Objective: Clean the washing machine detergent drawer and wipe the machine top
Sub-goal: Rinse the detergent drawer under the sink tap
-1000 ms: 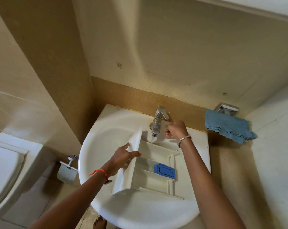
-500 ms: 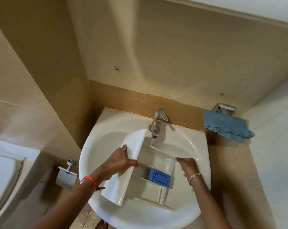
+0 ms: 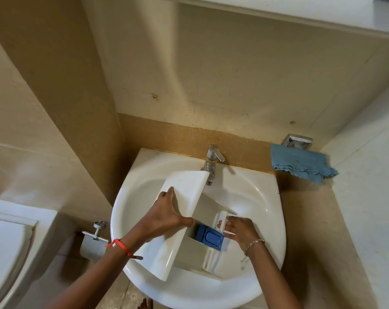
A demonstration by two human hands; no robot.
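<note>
Right, we have the white plastic detergent drawer off the machine and tipped on its side in the round white ceramic basin, its broad front panel reaching up to just under the chrome tap. Our left hand grips that panel, fingers spread on the outer face and the thumb hooked over its edge. Our right hand holds the drawer's far end, fingers curled round the slotted rear wall, just beside the blue plastic insert sitting in its compartment. Whether water runs from the spout we cannot quite tell; glare on the basin would hide a thin stream. By our reckoning we are early in the wash: the drawer is at the basin, but no brush or soap shows, and the insert is not taken out. The scalloped blue cloth hangs from the chrome wall holder on the right, well apart from both hands. The machine is out of view, so wiping its top looks to be ahead of us.
</note>
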